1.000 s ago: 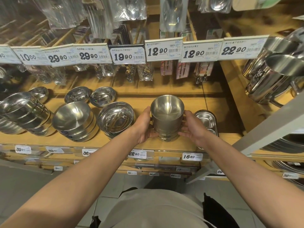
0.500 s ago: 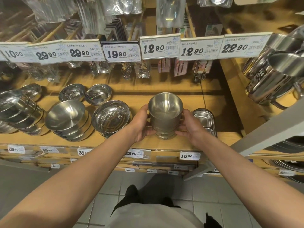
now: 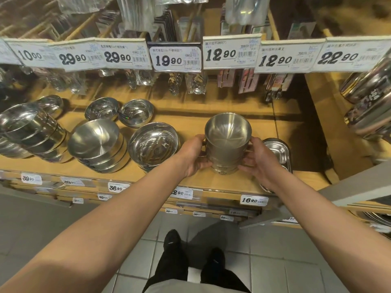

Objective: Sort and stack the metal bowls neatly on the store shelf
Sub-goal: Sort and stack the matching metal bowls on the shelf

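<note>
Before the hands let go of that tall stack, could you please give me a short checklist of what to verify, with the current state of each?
1. Grip: left hand and right hand hold the tall stack of bowls from both sides: ok.
2. Stack upright, rims nested evenly: ok.
3. Base fully resting on the shelf: cannot tell, the fingers hide part of it.
4. Gap to the wide bowl stack on the left: ok, not touching.
5. Gap to the steel tray on the right: cannot tell, the right hand covers it.
6. Distance from the shelf's front edge: ok, some board shows in front.
</note>
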Demonstrator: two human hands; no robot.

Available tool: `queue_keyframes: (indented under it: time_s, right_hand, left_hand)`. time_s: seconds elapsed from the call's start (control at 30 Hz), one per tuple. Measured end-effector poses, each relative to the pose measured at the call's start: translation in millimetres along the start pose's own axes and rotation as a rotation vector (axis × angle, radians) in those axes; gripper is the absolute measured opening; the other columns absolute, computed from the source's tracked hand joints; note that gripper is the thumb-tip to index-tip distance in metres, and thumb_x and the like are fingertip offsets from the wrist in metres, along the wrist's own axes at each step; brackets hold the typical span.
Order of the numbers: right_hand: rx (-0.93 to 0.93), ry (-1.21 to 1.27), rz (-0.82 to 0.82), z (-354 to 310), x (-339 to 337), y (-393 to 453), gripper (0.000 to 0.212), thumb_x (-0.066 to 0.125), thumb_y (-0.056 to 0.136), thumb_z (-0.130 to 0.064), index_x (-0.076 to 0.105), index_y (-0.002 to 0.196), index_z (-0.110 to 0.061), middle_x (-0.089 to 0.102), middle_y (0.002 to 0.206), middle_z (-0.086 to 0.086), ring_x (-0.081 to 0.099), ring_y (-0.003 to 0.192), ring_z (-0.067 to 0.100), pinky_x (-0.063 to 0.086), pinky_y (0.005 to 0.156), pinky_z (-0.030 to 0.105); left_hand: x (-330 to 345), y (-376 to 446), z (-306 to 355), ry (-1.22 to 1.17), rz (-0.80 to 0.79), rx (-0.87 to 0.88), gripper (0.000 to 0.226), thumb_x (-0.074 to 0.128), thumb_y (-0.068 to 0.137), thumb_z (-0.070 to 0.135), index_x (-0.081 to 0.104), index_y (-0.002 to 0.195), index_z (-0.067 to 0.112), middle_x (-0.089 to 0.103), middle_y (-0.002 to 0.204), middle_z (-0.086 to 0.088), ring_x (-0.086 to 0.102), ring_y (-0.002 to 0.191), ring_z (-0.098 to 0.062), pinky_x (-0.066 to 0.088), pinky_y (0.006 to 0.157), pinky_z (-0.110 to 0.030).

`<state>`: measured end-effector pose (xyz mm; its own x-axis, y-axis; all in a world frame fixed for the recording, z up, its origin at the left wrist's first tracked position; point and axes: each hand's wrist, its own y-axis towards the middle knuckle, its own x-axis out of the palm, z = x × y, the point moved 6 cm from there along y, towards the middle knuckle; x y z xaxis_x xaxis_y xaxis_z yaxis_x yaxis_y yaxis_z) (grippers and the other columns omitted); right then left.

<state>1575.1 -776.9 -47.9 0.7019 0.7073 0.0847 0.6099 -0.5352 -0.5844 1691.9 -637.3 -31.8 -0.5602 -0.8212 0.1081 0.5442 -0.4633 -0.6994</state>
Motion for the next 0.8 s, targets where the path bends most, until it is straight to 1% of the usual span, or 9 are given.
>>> queue_keyframes:
  time_s: [0.07, 0.13, 0.2, 0.27, 0.37, 0.47, 0.57, 0.73, 0.8]
  right_hand:
    - [0.037, 0.02, 0.012, 4, -7, -7, 0.041, 0.041, 0.103, -0.045, 0.05, 0.127, -0.014, 0.057, 0.121, 0.011, 0.056, 0.111, 0.024, 0.055, 0.083, 0.038]
    - [0.051, 0.033, 0.063, 4, -19, -18, 0.045, 0.043, 0.101, -0.047, 0.054, 0.126, -0.011, 0.057, 0.113, 0.008, 0.057, 0.103, 0.021, 0.056, 0.077, 0.036]
    - [0.018, 0.071, 0.125, -2, -29, -34, 0.036, 0.045, 0.1, -0.043, 0.06, 0.112, -0.013, 0.057, 0.1, 0.006, 0.058, 0.092, 0.018, 0.056, 0.068, 0.032]
    - [-0.018, 0.096, 0.183, -11, -33, -54, 0.031, 0.048, 0.099, -0.038, 0.063, 0.105, -0.012, 0.06, 0.099, 0.008, 0.06, 0.094, 0.02, 0.056, 0.071, 0.032]
    - [-0.091, 0.035, 0.19, -25, -19, -85, 0.033, 0.049, 0.099, -0.038, 0.065, 0.108, -0.01, 0.066, 0.1, 0.008, 0.064, 0.096, 0.02, 0.054, 0.075, 0.034]
    - [-0.175, -0.06, 0.146, -34, 12, -113, 0.03, 0.051, 0.099, -0.036, 0.067, 0.107, -0.012, 0.068, 0.096, 0.007, 0.065, 0.089, 0.019, 0.056, 0.073, 0.031]
    - [-0.246, -0.097, 0.116, -37, 53, -135, 0.024, 0.055, 0.098, -0.03, 0.07, 0.104, -0.012, 0.072, 0.092, 0.006, 0.067, 0.081, 0.018, 0.056, 0.064, 0.026]
    - [-0.293, -0.122, 0.057, -25, 141, -165, 0.019, 0.059, 0.096, -0.026, 0.07, 0.101, -0.011, 0.07, 0.095, 0.007, 0.066, 0.088, 0.02, 0.056, 0.082, 0.04]
    - [-0.321, -0.119, 0.015, -18, 182, -175, 0.018, 0.059, 0.096, -0.026, 0.071, 0.096, -0.013, 0.072, 0.087, 0.003, 0.067, 0.081, 0.015, 0.058, 0.079, 0.036]
  left_hand:
    - [-4, -5, -4, -0.028, 0.02, -0.025, 0.042, 0.037, 0.108, 0.029, 0.046, 0.14, 0.005, 0.051, 0.136, -0.02, 0.062, 0.091, -0.025, 0.058, 0.082, -0.04]
    - [-11, -14, -4, -0.04, 0.048, -0.026, 0.048, 0.04, 0.107, 0.03, 0.039, 0.148, 0.005, 0.045, 0.144, -0.018, 0.058, 0.107, -0.026, 0.057, 0.087, -0.042]
    - [-21, -29, 2, -0.041, 0.058, 0.016, 0.046, 0.044, 0.106, 0.03, 0.044, 0.145, 0.006, 0.053, 0.137, -0.014, 0.054, 0.12, -0.027, 0.058, 0.072, -0.035]
    - [-34, -51, 11, -0.042, 0.05, 0.074, 0.036, 0.048, 0.105, 0.028, 0.055, 0.133, 0.006, 0.062, 0.113, -0.009, 0.061, 0.102, -0.02, 0.058, 0.064, -0.029]
    - [-67, -88, 27, 0.025, 0.048, 0.168, 0.02, 0.055, 0.102, 0.025, 0.064, 0.11, 0.009, 0.064, 0.094, -0.005, 0.061, 0.079, -0.014, 0.06, 0.071, -0.029]
    - [-118, -123, 40, 0.126, 0.091, 0.273, 0.019, 0.059, 0.1, 0.022, 0.07, 0.105, 0.007, 0.067, 0.091, -0.006, 0.062, 0.082, -0.016, 0.058, 0.081, -0.032]
    - [-181, -157, 47, 0.13, 0.137, 0.358, 0.016, 0.061, 0.099, 0.019, 0.072, 0.102, 0.008, 0.069, 0.088, -0.005, 0.063, 0.082, -0.016, 0.056, 0.076, -0.031]
    - [-298, -209, 50, 0.089, 0.212, 0.433, 0.014, 0.067, 0.094, 0.02, 0.079, 0.088, 0.016, 0.075, 0.084, -0.002, 0.068, 0.077, -0.013, 0.059, 0.077, -0.031]
    - [-339, -225, 51, 0.053, 0.244, 0.462, 0.013, 0.069, 0.093, 0.02, 0.079, 0.085, 0.019, 0.075, 0.081, 0.001, 0.068, 0.074, -0.01, 0.06, 0.069, -0.026]
